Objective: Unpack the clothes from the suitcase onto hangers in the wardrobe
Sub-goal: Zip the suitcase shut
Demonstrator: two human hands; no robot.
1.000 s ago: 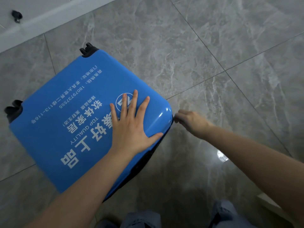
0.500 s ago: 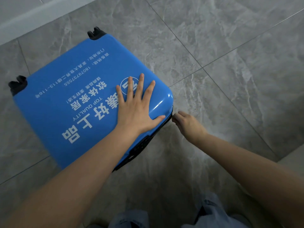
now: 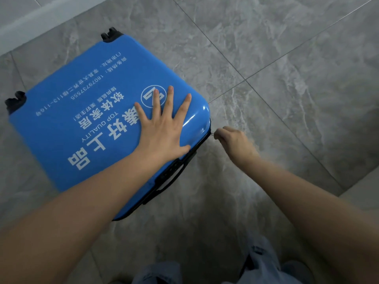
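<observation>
Grey tiled floor (image 3: 287, 58) carries the closed blue suitcase (image 3: 82, 124) lying flat; left hand (image 3: 162, 130) presses its lid with spread fingers, right hand (image 3: 235, 143) pinches the zipper pull (image 3: 213, 134) at the corner, so unpacking has not begun.

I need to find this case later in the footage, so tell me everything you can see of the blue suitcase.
The blue suitcase is a glossy hard-shell case, plastic by the look, lying flat on the grey tiled floor, lid closed. White printed characters, "TOP QUALITY", a phone number and a round logo cover the top. Black wheels show at the two far corners; a black zip line and handle run along the near side. The left hand presses flat on the lid; the right hand pinches a small zip pull at the near right corner.
</observation>
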